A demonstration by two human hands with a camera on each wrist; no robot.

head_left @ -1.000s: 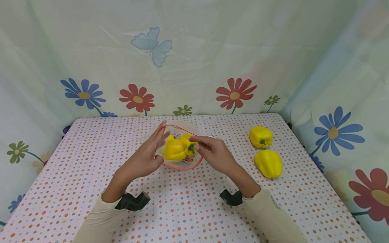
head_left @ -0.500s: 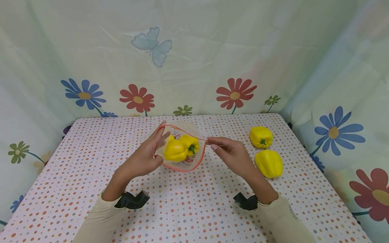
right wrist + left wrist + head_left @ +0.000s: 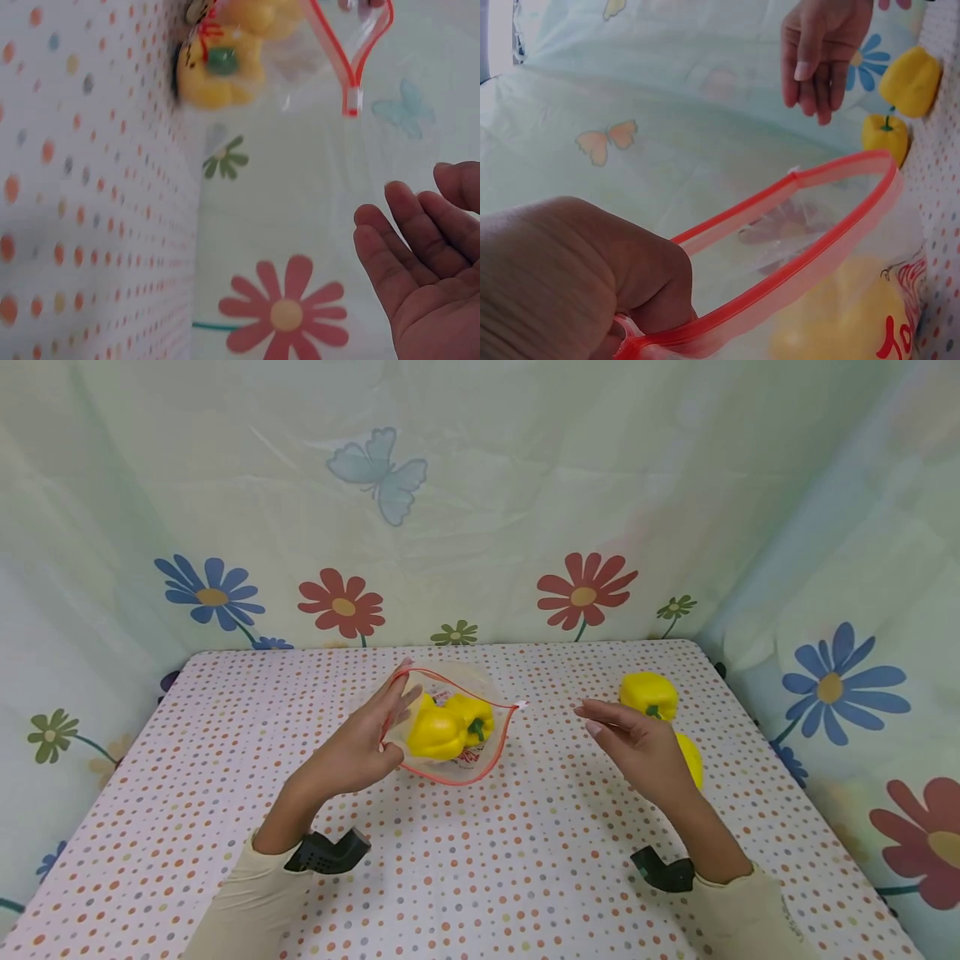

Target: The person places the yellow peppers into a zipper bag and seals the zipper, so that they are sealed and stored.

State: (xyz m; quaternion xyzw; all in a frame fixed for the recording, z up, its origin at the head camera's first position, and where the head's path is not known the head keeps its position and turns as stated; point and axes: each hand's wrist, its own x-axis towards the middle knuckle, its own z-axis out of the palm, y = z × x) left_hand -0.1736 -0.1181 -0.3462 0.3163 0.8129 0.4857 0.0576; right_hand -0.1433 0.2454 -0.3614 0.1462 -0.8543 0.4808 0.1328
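A clear zip bag [image 3: 491, 767] with a red zip edge lies on the table, its mouth spread wide. Inside it are two yellow bell peppers, one nearer [image 3: 435, 732] and one behind [image 3: 469, 710] with a green stem. My left hand [image 3: 363, 739] holds the bag's left rim, with some fingers inside the mouth; the left wrist view shows it gripping the red edge [image 3: 780, 277]. A white slider [image 3: 354, 100] sits at the zip's right corner. My right hand [image 3: 645, 747] is off to the right of the bag, holding nothing, fingers loosely extended.
At the right of the table are two more yellow bell peppers, one farther back [image 3: 648, 692] and one nearer [image 3: 691, 760], partly hidden behind my right hand. A dotted cloth [image 3: 465, 868] covers the table. Flower-printed curtains [image 3: 480, 527] hang around it.
My right hand has gone from over the peppers to the bag's right corner, let go of it, and moved right toward the two peppers outside. My left hand stays in place.
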